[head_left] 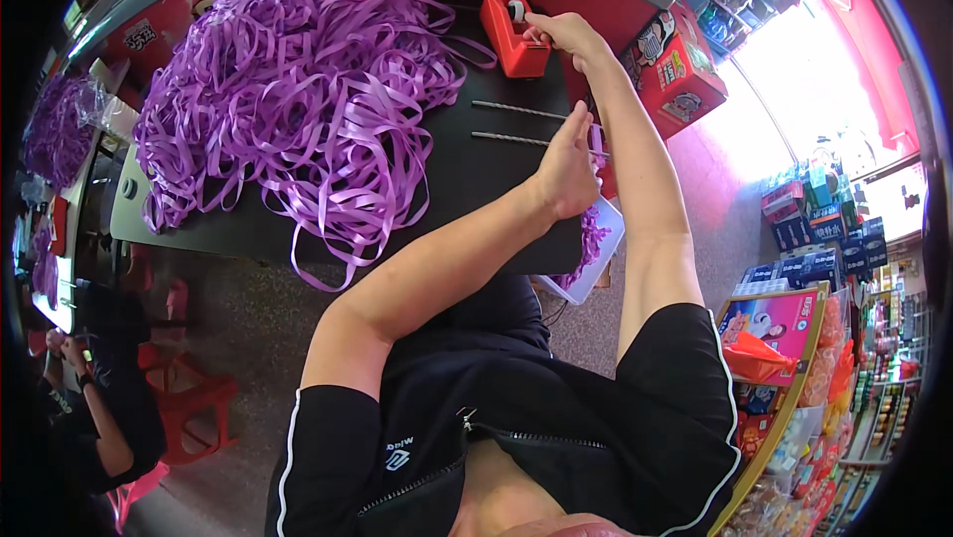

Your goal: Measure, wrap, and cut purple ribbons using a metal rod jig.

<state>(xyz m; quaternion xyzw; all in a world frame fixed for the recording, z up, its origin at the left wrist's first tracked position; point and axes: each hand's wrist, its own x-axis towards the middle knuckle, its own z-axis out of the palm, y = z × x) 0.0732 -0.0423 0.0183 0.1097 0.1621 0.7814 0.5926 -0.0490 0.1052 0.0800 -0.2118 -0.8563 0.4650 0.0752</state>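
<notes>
So the right hand [561, 31] is stretched out to the far side of the black table [467, 180], fingers pinched narrow at the top of a red tape dispenser [513, 33], right where the tape roll sits; it looks like a fingertip grip on the tape end, though the strip itself is too small to make out. The dispenser stands upright at the far edge of the table, just right of the big heap. The left hand [568, 168] is nearer, at the right end of the table, fingers closed around something thin at the ends of two long metal rods [518, 125] that lie side by side, running left to right across the tabletop. Can't really tell what's in that hand, since the back of it hides the grip. A huge tangled pile of purple ribbon [298, 90] covers the left and far part of the table, with loose loops hanging off the near edge. Just under the left hand, past the near right corner, there's a white tray [608, 239] with a bit more purple ribbon in it. Red cardboard boxes [675, 66] sit on the right beyond the table. Another person sits low at the far left by a red stool [194, 403].
</notes>
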